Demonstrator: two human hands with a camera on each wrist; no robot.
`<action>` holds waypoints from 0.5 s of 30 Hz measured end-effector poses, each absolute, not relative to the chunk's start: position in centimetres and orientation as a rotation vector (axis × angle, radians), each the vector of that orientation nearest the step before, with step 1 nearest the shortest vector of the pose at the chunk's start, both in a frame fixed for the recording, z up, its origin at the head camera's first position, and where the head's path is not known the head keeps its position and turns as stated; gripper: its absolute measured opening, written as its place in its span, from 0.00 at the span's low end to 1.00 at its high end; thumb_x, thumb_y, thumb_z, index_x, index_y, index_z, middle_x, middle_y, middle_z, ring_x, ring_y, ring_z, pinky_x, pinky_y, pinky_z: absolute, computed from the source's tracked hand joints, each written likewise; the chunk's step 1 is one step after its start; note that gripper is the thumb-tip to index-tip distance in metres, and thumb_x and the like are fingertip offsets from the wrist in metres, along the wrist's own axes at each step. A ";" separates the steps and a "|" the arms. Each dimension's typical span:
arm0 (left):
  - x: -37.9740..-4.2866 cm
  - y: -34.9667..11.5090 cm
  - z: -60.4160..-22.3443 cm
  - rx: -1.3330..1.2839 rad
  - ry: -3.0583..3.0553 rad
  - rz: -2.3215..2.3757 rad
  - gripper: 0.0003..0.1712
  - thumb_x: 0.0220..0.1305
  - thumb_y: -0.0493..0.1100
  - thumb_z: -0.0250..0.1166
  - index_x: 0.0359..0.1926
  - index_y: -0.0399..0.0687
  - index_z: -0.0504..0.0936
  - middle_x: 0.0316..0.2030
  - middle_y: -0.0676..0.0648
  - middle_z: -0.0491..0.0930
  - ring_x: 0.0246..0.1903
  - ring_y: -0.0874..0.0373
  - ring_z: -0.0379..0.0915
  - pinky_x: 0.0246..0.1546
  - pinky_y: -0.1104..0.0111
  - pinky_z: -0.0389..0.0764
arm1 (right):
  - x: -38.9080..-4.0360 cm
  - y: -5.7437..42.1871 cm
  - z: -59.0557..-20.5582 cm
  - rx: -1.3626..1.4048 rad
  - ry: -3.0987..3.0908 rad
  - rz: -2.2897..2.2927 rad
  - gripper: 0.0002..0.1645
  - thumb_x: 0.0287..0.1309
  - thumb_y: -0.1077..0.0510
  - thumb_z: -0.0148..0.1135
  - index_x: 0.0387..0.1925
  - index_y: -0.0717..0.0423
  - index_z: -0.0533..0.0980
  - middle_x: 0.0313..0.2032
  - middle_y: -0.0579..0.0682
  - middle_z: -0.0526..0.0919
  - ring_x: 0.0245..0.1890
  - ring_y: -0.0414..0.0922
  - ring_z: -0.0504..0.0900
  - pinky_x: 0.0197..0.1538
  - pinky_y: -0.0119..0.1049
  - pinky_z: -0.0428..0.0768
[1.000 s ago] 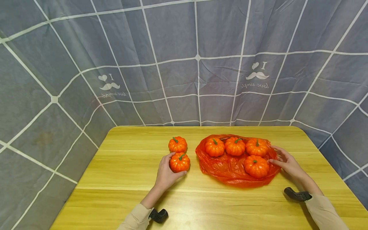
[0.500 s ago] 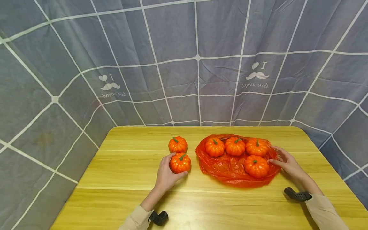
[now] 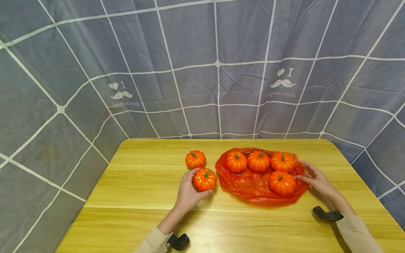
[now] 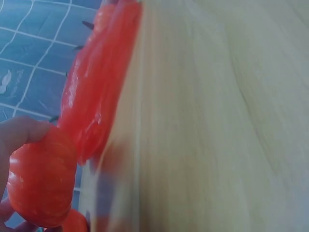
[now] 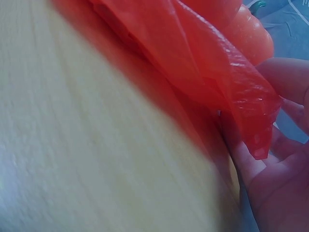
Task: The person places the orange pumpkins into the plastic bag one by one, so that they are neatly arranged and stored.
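Note:
My left hand (image 3: 187, 195) holds a small orange pumpkin (image 3: 205, 180) with a green stem, thumb on the near side and fingers on the far side. In the left wrist view that pumpkin (image 4: 43, 179) shows against the hand, its shadow on the wood. Just behind it sits another pumpkin (image 3: 195, 160). To the right a red plastic bag (image 3: 246, 189) lies spread open, with several pumpkins resting in a row and one in front (image 3: 282, 183). My right hand (image 3: 321, 184) holds the bag's right edge; the right wrist view shows the film (image 5: 193, 58) between thumb and fingers.
The yellow wooden table (image 3: 126, 191) extends around the bag and pumpkins, with rounded far corners. A grey-blue cloth (image 3: 190, 42) with white grid lines hangs behind the far edge and along both sides. Black wrist mounts (image 3: 327, 214) sit at both beige cuffs.
My left hand has shifted slightly right with the pumpkin, bringing it nearer the red bag and away from the pumpkin behind. The right hand and bag have stayed in place.

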State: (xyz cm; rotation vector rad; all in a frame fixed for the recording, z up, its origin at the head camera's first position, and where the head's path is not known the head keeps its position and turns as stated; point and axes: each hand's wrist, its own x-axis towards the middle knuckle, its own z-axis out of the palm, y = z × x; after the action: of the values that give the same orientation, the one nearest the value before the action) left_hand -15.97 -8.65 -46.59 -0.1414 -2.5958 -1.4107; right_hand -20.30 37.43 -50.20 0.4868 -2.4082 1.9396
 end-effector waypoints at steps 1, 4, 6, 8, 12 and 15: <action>-15.9 -8.5 -46.5 -0.147 -2.592 -1.420 0.47 0.34 0.47 0.80 0.59 0.49 0.71 0.53 0.41 0.72 0.53 0.45 0.70 0.53 0.47 0.74 | -20.3 37.4 -50.2 0.487 -2.407 1.943 0.33 0.60 0.71 0.56 0.66 0.55 0.63 0.48 0.25 0.76 0.45 0.23 0.78 0.42 0.19 0.78; -15.9 -8.1 -46.2 -0.168 -2.586 -1.435 0.46 0.34 0.46 0.81 0.59 0.49 0.71 0.53 0.41 0.72 0.53 0.45 0.70 0.54 0.47 0.73 | -20.3 37.3 -50.2 0.481 -2.415 1.942 0.33 0.61 0.71 0.56 0.66 0.55 0.63 0.48 0.25 0.76 0.45 0.23 0.78 0.42 0.19 0.78; -15.8 -7.7 -45.9 -0.180 -2.579 -1.449 0.46 0.34 0.46 0.81 0.59 0.48 0.72 0.54 0.42 0.72 0.54 0.45 0.69 0.55 0.46 0.72 | -20.3 37.3 -50.1 0.476 -2.422 1.942 0.32 0.61 0.71 0.56 0.66 0.55 0.63 0.48 0.25 0.75 0.45 0.23 0.78 0.42 0.19 0.78; -15.8 -7.2 -45.7 -0.201 -2.572 -1.456 0.47 0.34 0.45 0.81 0.59 0.48 0.72 0.55 0.42 0.72 0.55 0.45 0.69 0.56 0.46 0.71 | -20.3 37.2 -50.1 0.477 -2.428 1.931 0.32 0.61 0.71 0.56 0.66 0.56 0.63 0.48 0.24 0.75 0.45 0.23 0.77 0.42 0.19 0.78; -16.0 -6.1 -45.1 -0.243 -2.557 -1.486 0.46 0.35 0.46 0.81 0.60 0.47 0.71 0.56 0.42 0.72 0.57 0.46 0.67 0.57 0.46 0.70 | -20.3 37.3 -50.2 0.495 -2.406 1.945 0.32 0.61 0.71 0.56 0.66 0.57 0.63 0.49 0.25 0.75 0.45 0.23 0.78 0.43 0.19 0.78; -16.3 -5.2 -44.7 -0.274 -2.553 -1.494 0.46 0.35 0.46 0.80 0.59 0.47 0.71 0.55 0.43 0.72 0.57 0.46 0.67 0.57 0.47 0.70 | -20.4 37.4 -50.2 0.505 -2.384 1.964 0.32 0.60 0.72 0.56 0.66 0.57 0.63 0.49 0.25 0.76 0.45 0.23 0.78 0.43 0.19 0.78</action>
State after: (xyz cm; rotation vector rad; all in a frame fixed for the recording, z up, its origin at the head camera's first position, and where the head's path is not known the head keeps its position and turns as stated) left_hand -16.30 -5.21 -44.73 -0.2737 -2.5532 -1.4945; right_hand -20.37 37.36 -50.22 0.5047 -2.3845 1.9636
